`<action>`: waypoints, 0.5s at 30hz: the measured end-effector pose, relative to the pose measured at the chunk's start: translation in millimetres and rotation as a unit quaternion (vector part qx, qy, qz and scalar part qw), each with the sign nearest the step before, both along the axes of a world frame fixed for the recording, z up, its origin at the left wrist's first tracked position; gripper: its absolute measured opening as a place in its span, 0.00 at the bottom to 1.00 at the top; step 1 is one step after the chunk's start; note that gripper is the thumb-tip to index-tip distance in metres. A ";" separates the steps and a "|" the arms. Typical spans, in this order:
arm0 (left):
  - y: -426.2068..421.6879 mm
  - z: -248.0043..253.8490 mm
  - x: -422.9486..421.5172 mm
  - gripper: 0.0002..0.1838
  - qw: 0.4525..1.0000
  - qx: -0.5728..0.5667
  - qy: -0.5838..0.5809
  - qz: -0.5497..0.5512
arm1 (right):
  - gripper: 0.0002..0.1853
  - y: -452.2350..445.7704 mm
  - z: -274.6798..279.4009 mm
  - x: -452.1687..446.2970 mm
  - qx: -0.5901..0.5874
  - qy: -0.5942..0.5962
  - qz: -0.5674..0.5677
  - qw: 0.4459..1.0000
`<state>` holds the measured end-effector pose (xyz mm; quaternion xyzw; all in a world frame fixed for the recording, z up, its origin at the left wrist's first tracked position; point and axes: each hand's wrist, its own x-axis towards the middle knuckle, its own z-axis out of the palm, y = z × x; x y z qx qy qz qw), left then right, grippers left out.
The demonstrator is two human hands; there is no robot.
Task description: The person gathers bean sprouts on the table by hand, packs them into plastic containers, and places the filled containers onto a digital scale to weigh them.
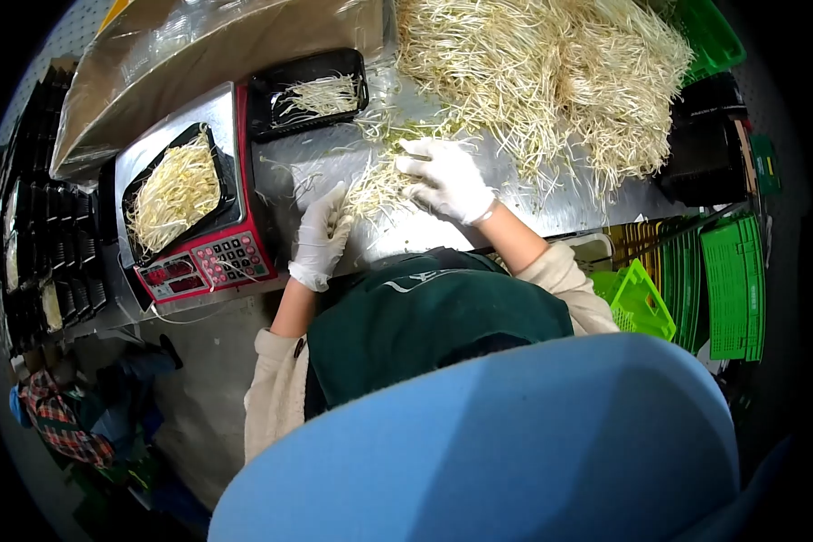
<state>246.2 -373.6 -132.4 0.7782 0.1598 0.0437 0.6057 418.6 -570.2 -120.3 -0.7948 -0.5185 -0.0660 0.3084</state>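
Observation:
My left hand, in a white glove, rests at the left edge of a small heap of bean sprouts on the metal table. Its fingers point up and stand slightly apart. Over the right side of that heap lies my right hand, also gloved, its fingers spread and touching sprouts. A black tray with a few sprouts is above my left hand. Farther left, a fuller black tray sits on the red scale. The big sprout pile spreads at the upper right.
Stacked black trays stand at the far left. Clear plastic lines a brown box behind the scale. Green crates are at the right, below the table edge. A person in plaid clothing shows at the lower left.

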 end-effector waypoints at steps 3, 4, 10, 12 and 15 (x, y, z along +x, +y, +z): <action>-0.3 5.1 -7.5 0.30 0.997 0.075 0.029 0.014 | 0.09 12.0 -11.7 -3.5 -0.037 0.021 0.000 0.999; 2.0 5.9 -10.1 0.30 0.997 0.075 0.028 0.018 | 0.08 11.3 -10.5 -0.2 -0.056 0.020 0.016 0.998; 5.2 5.2 -35.5 0.61 0.889 0.450 0.031 0.070 | 0.13 -131.7 64.0 35.3 -0.116 0.286 0.017 0.951; -3.5 5.1 -23.2 0.65 0.884 0.455 0.079 0.070 | 0.22 -175.0 61.8 46.6 -0.280 0.436 -0.129 0.846; 0.0 -26.5 13.2 0.57 0.887 0.460 -0.033 0.020 | 0.43 -140.0 54.9 37.0 -0.343 0.220 -0.117 0.906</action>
